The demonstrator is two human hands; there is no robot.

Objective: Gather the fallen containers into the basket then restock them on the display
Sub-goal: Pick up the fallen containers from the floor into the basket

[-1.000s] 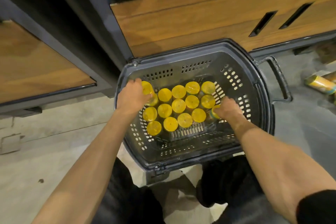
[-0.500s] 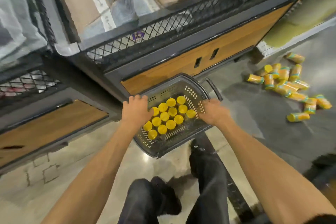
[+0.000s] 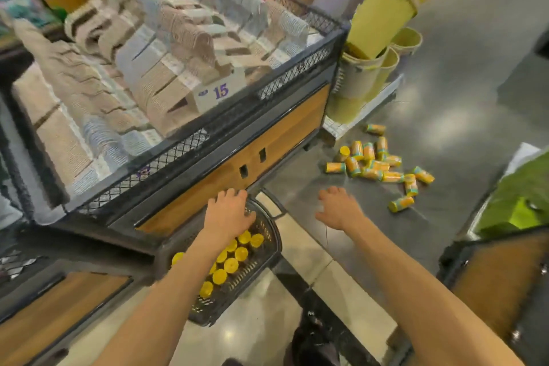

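Roughly a dozen containers are already standing lids-up in the basket, packed in tidy rows toward its far side. The person's left arm covers a few, so I can't get a clean count. I'd guess the gathering bit is maybe halfway.

Off to the right of the basket and well apart from it, there's a scattered pile of fallen containers lying on their sides on the floor, more than a dozen by my eye. None of those are picked up yet, and the restocking part hasn't started as far as I can see. I also can't tell which display they belong on. The bin right behind the basket is full of folded cloth stuff, not containers.

Hands: the left hand is planted on the far rim of the basket, fingers pointing away from the person. Whether they're hooked round the rim or just laid flat on it, I honestly can't tell, it's too blurry.

The right hand is just right of the basket, up in the air over the floor. Its fingers are loose and spread, holding nothing and touching nothing. It's aimed roughly at the pile, so my bet is more scooping comes next, probably after dragging the basket closer.
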